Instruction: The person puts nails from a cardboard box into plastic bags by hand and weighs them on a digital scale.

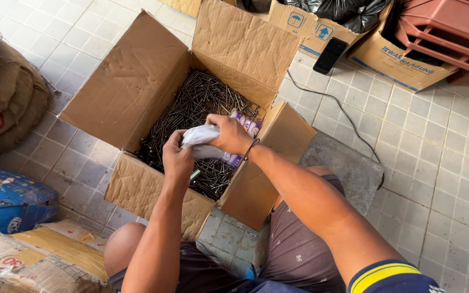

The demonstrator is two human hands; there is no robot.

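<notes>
Right now both hands are closed on one small plastic bag [201, 135], white and crumpled, which is held in the air just above the open cardboard box [137, 81]. The right hand [229, 134] grips the bag from above with bent fingers, and the left hand [177, 158] pinches it from below and from the side. A second packet [245, 127] with purple print lies under the right hand, on top of the nails; I cannot tell if the hand touches it.

The box is filled with dark loose nails [191, 108], lying in every direction. Its four flaps stand open and outward. The person sits low with one knee [123, 244] on each side of the near corner of the box.

I think the main risk is the bag itself: thin plastic can be pierced by the sharp nail points, or it can slip if the grip gets loose, and then the content falls back into the box. Fingers near the points can also be pricked.

For moving, the flaps make a wall around the hands, so the free way is mostly upward. To the left there are sacks [6, 97] and bags [12, 198], well apart. To the right the tiled floor [435, 163] has more room, only a black cable [348, 116] crosses it, and more boxes [397, 59] stand behind.
</notes>
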